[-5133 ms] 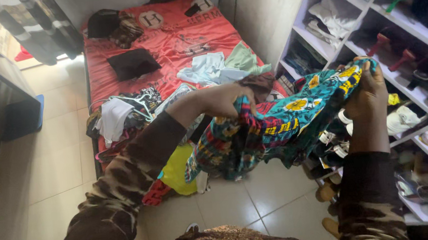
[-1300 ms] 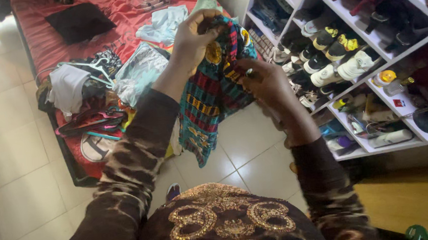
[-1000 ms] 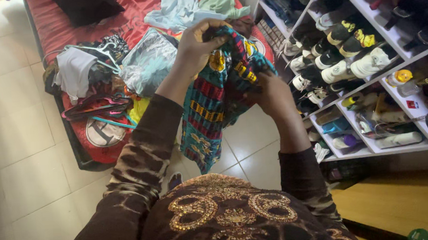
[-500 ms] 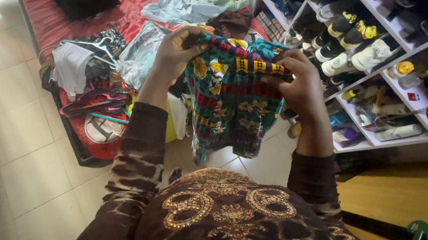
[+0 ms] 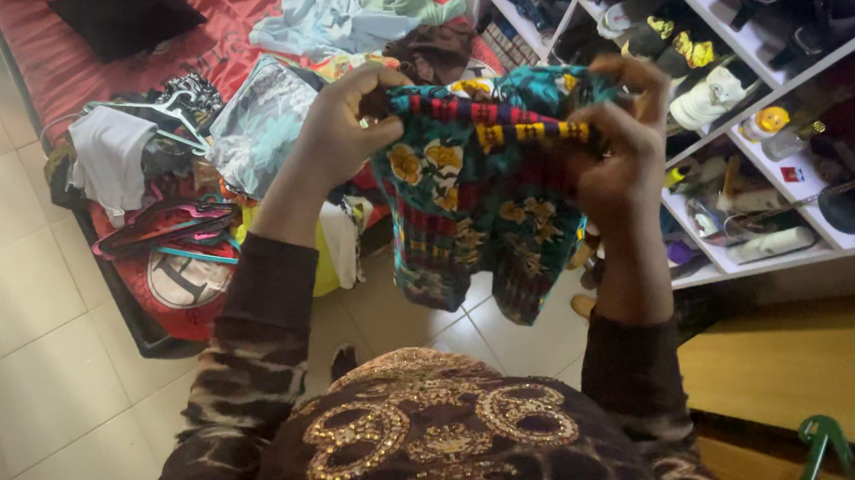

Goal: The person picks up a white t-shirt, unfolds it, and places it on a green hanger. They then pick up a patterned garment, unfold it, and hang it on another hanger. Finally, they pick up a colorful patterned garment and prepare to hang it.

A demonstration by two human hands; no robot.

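I hold a patterned garment (image 5: pixel 475 197), teal with yellow flowers and red and yellow stripes, stretched out in front of my chest. My left hand (image 5: pixel 339 126) pinches its top left edge. My right hand (image 5: pixel 621 136) grips its top right edge, fingers curled over the cloth. The lower part of the garment hangs loose above the tiled floor. Both my arms wear brown patterned sleeves.
A bed with a red sheet (image 5: pixel 84 63) lies ahead on the left, strewn with clothes, hangers (image 5: pixel 171 223) and a black cushion (image 5: pixel 116 16). White shelves (image 5: pixel 737 78) full of shoes and bottles stand on the right. A wooden surface (image 5: pixel 807 364) sits at lower right.
My hands have drawn apart and spread the garment wider; five seconds ago it was bunched between them. The view has shifted a little toward the shelves.
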